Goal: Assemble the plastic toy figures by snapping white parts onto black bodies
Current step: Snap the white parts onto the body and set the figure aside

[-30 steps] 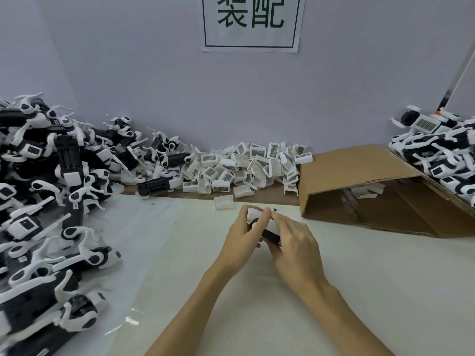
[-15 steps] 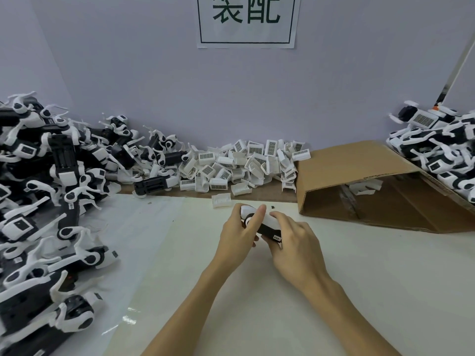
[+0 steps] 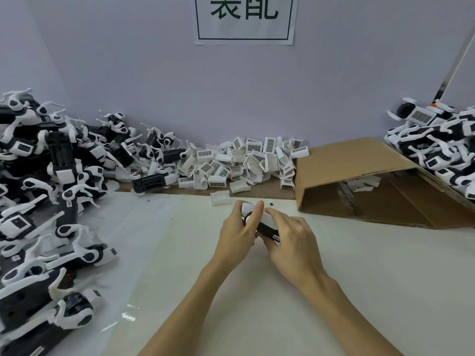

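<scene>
Item in hand: one small plastic toy figure, glossy black body with a rounded white shell, which I am holding just above the pale table sheet, centre of view; my left hand is gripping the far end, thumb laid over the white part, presumably to press it home; my right hand is curled round the near end, bracing the body against that push.

Stock: heap of loose white clips with barcode labels lying along the wall, within reach; mound of black-and-white figures at left; second mound at right, beside an open brown cardboard box.

Not legible: I am unable to see the joint, my fingers covering it; seating cannot be told; the wall sign is cut off above.
</scene>
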`<action>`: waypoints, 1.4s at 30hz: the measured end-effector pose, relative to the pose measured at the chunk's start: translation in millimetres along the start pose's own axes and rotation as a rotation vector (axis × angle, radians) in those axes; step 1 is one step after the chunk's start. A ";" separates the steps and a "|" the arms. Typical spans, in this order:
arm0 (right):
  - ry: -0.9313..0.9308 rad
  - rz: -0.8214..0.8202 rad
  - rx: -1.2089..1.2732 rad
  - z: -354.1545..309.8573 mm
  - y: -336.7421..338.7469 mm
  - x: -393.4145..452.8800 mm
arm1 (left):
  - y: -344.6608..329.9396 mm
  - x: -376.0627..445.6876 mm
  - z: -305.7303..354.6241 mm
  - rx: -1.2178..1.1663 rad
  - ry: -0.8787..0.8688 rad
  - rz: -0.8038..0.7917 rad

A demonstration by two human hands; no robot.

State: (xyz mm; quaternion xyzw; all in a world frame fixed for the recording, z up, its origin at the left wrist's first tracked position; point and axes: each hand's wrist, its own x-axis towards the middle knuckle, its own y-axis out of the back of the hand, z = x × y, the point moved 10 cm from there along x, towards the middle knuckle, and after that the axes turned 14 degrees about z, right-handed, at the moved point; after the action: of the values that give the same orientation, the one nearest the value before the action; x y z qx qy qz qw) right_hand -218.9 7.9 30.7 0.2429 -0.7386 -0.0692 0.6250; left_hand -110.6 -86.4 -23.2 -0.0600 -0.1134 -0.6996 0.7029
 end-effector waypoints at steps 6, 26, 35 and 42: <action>-0.052 -0.105 0.049 4.7 -11.9 -3.5 | 2.7 -2.0 4.3 -0.004 -0.003 0.015; -0.226 -0.200 0.376 37.6 0.5 9.3 | 16.2 3.0 33.0 0.090 -0.326 -0.128; -0.162 -0.245 0.247 31.1 -2.3 9.7 | 12.5 -1.6 28.6 0.022 -0.222 -0.156; -0.361 -0.213 0.358 47.2 -9.2 2.7 | 14.2 -7.0 37.7 0.261 -0.368 0.010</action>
State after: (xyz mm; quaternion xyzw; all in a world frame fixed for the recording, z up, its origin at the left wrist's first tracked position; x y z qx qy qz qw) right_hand -261.9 -10.8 19.5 0.4096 -0.8087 -0.0450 0.4197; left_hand -99.3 -70.3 12.7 -0.0956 -0.3288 -0.6529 0.6756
